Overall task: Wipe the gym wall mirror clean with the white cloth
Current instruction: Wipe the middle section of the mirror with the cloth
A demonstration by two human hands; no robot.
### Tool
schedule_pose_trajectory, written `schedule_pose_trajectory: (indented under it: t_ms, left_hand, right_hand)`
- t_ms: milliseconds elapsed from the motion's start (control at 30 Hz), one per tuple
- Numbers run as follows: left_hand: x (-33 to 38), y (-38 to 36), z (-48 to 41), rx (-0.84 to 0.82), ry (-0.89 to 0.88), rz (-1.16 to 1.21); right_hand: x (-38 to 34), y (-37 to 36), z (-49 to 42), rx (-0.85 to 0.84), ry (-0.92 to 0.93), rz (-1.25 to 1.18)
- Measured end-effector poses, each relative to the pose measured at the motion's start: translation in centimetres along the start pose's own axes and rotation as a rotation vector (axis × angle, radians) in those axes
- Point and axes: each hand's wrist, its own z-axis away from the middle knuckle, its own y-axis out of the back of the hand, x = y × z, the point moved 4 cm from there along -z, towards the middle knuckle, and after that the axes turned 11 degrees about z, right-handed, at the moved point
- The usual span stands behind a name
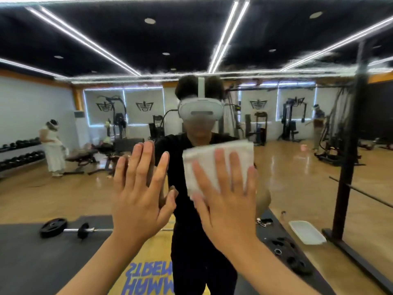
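Both hands spread flat: right hand (225, 205) presses white cloth (201, 157) on mirror (297, 179), left hand (138, 201) bare. Cloth's soft, light; palm its middle.

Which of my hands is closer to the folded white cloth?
Right. The right hand presses the folded white cloth flat against the wall mirror; the left hand rests flat on the mirror to the cloth's left, not touching it.

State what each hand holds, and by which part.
Right hand presses the white cloth, by its lower half, flat on the mirror; left hand holds nothing.
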Motion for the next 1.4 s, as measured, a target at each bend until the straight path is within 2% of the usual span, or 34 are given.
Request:
schedule_pose_trajectory:
  t_ms: [67,133,200,300,367,467,533,600,700,800,867,933,1000,1100,1167,1233,1300,1400]
  left_hand:
    - [0.0,-0.1,0.1,0.004,-0.010,0.007]
    - [0.0,-0.2,0.2,0.008,0.000,0.013]
    - [0.0,-0.2,0.1,0.007,0.012,0.020]
    - [0.2,-0.1,0.1,0.004,0.012,0.027]
    - [0.2,0.0,0.1,0.001,0.018,0.032]
    - [0.2,-0.1,0.1,-0.003,0.017,0.033]
    - [0.1,-0.1,0.2,-0.006,0.016,0.030]
    - [0.1,-0.1,0.2,-0.007,0.014,0.025]
    - [0.1,-0.1,0.1,-0.003,0.021,0.033]
    - [0.0,0.0,0.2,0.014,0.014,0.026]
    - [0.1,-0.1,0.2,0.017,0.017,0.027]
    - [0.0,-0.2,0.2,0.018,0.018,0.026]
    - [-0.2,-0.2,0.1,0.019,0.009,0.019]
    - [-0.2,-0.1,0.3,0.025,-0.003,0.026]
    - [-0.1,-0.1,0.3,0.036,-0.008,0.046]
    - [0.0,-0.2,0.3,0.039,-0.009,0.066]
    - [0.0,-0.1,0.2,0.042,-0.009,0.076]
    - [0.0,-0.2,0.2,0.049,-0.008,0.079]
  right_hand:
    - [-1.1,-1.5,7.1,-0.098,0.109,0.028]
    - [-0.4,-1.4,7.2,-0.115,0.164,0.035]
    - [0.9,0.2,1.1,-0.029,0.132,0.031]
    - [3.2,3.2,-10.2,0.064,-0.048,0.010]
    - [3.3,3.6,-12.0,0.087,-0.097,0.030]
    - [0.7,1.0,-3.8,0.028,-0.088,0.021]
    - [-1.4,-1.2,4.3,-0.051,0.030,0.033]
    - [-1.1,-2.1,8.3,-0.137,0.128,0.073]
    - [1.7,-0.7,3.5,-0.053,0.200,0.089]
    - [5.5,2.1,-6.3,0.032,0.022,0.041]
    - [6.6,3.0,-9.1,0.058,-0.056,0.050]
    - [5.9,2.2,-6.7,0.042,-0.118,0.054]
    - [3.9,0.2,-0.3,-0.024,-0.130,0.032]
    - [2.4,-1.3,7.4,-0.140,0.037,0.046]
    - [4.1,-0.9,5.3,-0.104,0.092,0.061]
    - [6.4,1.0,-0.8,-0.013,0.001,0.056]
    - [8.3,2.9,-6.7,0.010,-0.110,0.061]
    - [9.0,3.3,-8.0,0.023,-0.143,0.090]
